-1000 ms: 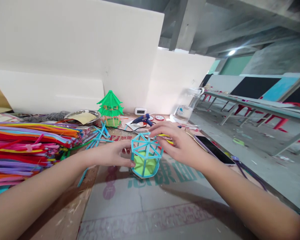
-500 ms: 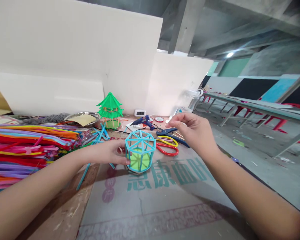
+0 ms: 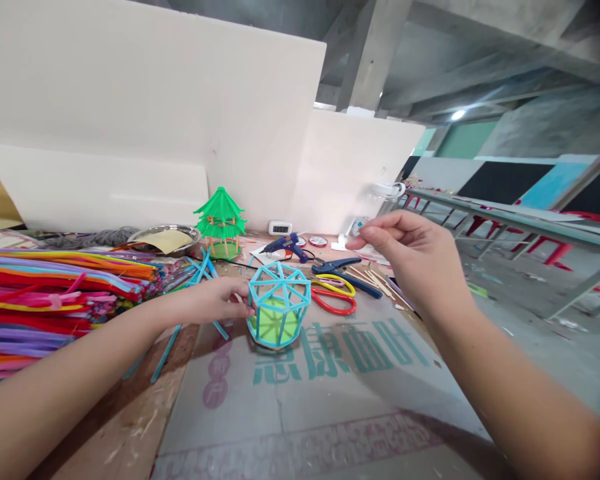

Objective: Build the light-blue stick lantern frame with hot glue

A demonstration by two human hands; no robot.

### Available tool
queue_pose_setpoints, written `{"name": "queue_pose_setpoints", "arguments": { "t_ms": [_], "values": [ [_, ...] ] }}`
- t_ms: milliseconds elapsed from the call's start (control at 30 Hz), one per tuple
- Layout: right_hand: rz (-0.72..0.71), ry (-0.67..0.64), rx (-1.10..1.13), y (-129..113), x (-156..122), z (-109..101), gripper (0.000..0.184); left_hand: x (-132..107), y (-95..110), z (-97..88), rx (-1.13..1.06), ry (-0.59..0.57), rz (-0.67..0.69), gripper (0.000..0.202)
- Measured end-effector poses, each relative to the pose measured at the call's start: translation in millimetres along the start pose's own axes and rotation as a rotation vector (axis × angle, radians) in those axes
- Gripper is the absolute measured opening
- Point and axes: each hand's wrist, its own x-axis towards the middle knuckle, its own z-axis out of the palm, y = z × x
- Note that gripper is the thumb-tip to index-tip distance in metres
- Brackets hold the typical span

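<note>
A small cage of light-blue sticks with a green floor stands on the printed sheet in the middle of the table. My left hand grips its left side with fingers curled. My right hand is raised above the table to the right of the cage, fingers pinched together; whatever sits between them is too small to make out. Below that hand lie thin wooden sticks.
A thick pile of coloured pipe cleaners fills the left. Behind the cage are loose blue sticks, a green pagoda model, a metal dish, a blue glue gun, scissors and a clear jar. White boards wall the back.
My right hand left the cage and rose up and to the right into a pinch, uncovering the scissors. My left hand shifted the cage slightly left.
</note>
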Motion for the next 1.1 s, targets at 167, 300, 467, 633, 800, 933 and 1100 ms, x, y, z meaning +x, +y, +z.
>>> {"name": "queue_pose_setpoints", "arguments": {
  "t_ms": [167,300,467,633,800,933,1100],
  "values": [
    [-0.049,-0.102,-0.069,7,2,4,0.023,-2,7,-8.4,0.122,0.137,0.172,0.027],
    [0.016,-0.245,0.033,12,1,11,0.016,-5,9,-15.9,0.212,0.155,0.255,0.026],
    [0.045,-0.226,0.063,11,-2,15,0.017,-6,7,-16.6,0.265,0.172,0.261,0.024],
    [-0.017,-0.265,-0.059,11,-3,13,0.043,-6,8,-16.3,0.272,0.167,0.255,0.024],
    [-0.071,-0.272,-0.074,15,-2,14,0.034,-7,8,-16.5,0.304,0.163,0.263,0.023],
    [-0.216,-0.217,-0.128,21,0,15,0.02,-7,10,-16.2,0.284,0.15,0.242,0.023],
    [-0.026,-0.195,0.017,21,-2,19,0.022,-5,8,-16.4,0.25,0.137,0.234,0.024]
  ]
}}
